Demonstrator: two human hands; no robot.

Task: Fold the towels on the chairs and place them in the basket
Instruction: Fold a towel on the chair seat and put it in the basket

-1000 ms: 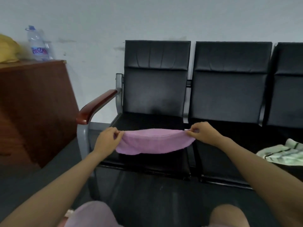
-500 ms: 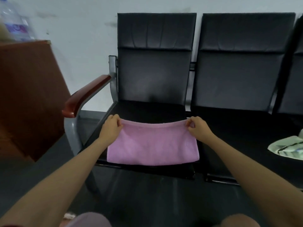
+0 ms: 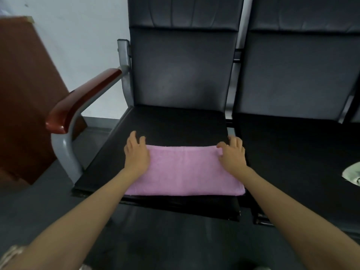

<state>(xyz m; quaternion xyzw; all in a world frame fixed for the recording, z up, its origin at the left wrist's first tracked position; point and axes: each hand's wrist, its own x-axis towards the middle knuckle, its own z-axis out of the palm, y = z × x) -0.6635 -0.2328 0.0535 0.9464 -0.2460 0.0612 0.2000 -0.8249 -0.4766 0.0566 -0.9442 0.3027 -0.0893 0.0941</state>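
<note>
Pressing flat on the fuzzy pink towel [image 3: 185, 170]: left hand [image 3: 136, 154], right hand [image 3: 231, 154].

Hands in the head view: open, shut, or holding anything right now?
Left hand: open, fingers straight, pressing on the left end of the pink towel.
Right hand: open, resting on the towel's right end.
</note>
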